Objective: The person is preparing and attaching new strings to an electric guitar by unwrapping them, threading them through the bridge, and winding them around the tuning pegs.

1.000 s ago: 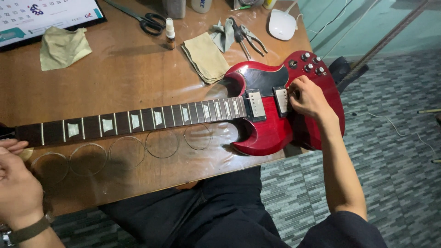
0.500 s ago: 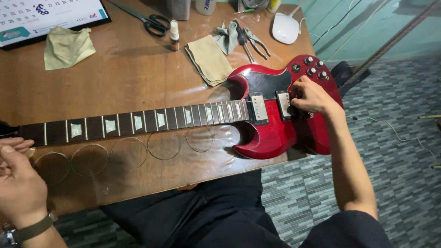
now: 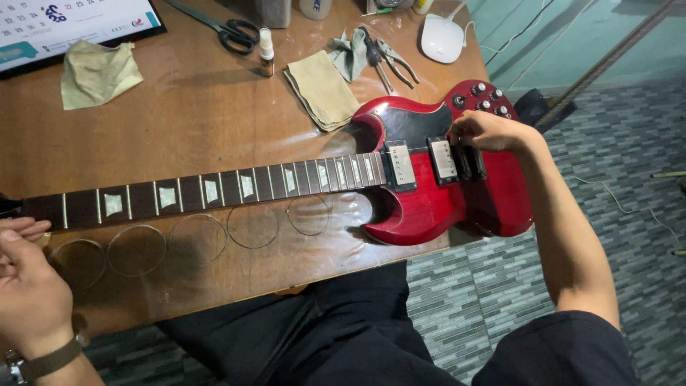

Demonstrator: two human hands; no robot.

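On the desk, our guitar lies flat, its body overhanging the near edge.
Our right hand pinches at the bridge; our left hand curls loosely, empty, by the neck end. A hard tug could tip the body off.

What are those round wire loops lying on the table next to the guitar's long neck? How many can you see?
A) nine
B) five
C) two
B: five coiled strings lie in a row on the wooden table, just below the neck of the red guitar, running from near the left hand toward the guitar's body.
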